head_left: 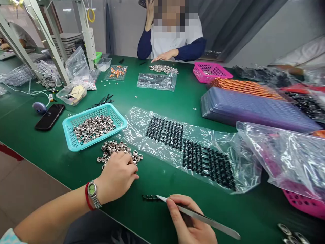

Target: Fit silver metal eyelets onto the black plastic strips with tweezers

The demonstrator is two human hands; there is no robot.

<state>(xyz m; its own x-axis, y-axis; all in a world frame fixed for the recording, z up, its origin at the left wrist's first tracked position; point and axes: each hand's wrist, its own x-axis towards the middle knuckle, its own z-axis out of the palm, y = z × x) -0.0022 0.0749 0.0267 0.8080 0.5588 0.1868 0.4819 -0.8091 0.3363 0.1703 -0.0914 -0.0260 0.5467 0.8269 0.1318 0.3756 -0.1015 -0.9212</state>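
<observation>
My left hand [118,176], with a watch and red band on the wrist, rests fingers-down on a loose heap of small metal rings [114,149] on the green table; whether it grips a ring is hidden. My right hand [189,220] holds metal tweezers [200,218], their tip touching a short black strip of parts [149,197] lying on the table in front of me. Behind lies a clear plastic bag [193,149] covering black gridded parts.
A teal basket [69,127] of rings sits to the left, with a black phone [50,116] beyond it. Purple trays [254,108], orange parts and pink baskets [210,72] fill the right. A person [172,40] sits across the table, one hand by another ring heap [164,69].
</observation>
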